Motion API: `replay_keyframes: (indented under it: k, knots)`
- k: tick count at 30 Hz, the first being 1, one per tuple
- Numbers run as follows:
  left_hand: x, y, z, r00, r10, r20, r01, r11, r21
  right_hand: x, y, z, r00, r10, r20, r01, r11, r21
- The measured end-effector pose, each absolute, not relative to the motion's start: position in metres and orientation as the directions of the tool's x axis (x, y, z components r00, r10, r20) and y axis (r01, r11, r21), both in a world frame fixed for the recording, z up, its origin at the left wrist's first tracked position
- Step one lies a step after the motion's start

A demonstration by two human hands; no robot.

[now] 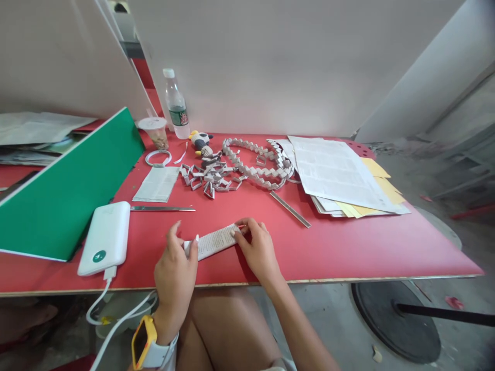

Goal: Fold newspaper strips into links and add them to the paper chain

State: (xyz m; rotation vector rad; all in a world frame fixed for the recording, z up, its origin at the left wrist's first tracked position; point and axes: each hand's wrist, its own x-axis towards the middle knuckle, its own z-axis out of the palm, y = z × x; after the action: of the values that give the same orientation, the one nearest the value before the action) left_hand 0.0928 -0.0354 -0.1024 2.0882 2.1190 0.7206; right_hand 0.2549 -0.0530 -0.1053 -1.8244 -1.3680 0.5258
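A folded strip of printed paper lies at a slant near the table's front edge, between my two hands. My left hand has its thumb on the left end, with the fingers curled around behind it; a yellow-cased watch is on that wrist. My right hand pinches the right end between thumb and fingers. Behind them lie a pile of small folded paper links and a zigzag chain of woven paper links. A narrow folded strip rests to the right.
On the red table are a white power bank with a cable, a metal blade-like tool, a paper stack, and large sheets. A green divider, cup, bottle and small bird toys stand behind.
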Motion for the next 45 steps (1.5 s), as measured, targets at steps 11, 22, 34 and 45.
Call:
replay_keyframes:
  k: [11,22,34,45]
  knots:
    - [0.087,-0.043,-0.112,0.089,0.955,0.283,0.916,-0.190,0.353,0.254,-0.093,-0.114,0.383,0.890,0.248,0.719,-0.119,-0.685]
    - [0.091,-0.042,-0.113,0.104,0.947,0.303,0.909,-0.214,0.358,0.244,-0.097,-0.122,0.442,0.834,0.331,0.789,-0.186,-0.585]
    - [0.092,-0.043,-0.118,0.154,0.906,0.394,0.934,-0.264,0.242,0.242,-0.097,-0.123,0.403,0.816,0.415,0.853,-0.171,-0.494]
    - [0.093,-0.042,-0.120,0.224,0.847,0.482,0.920,-0.347,0.183,0.233,-0.114,-0.123,-0.312,0.873,0.375,0.912,0.386,-0.140]
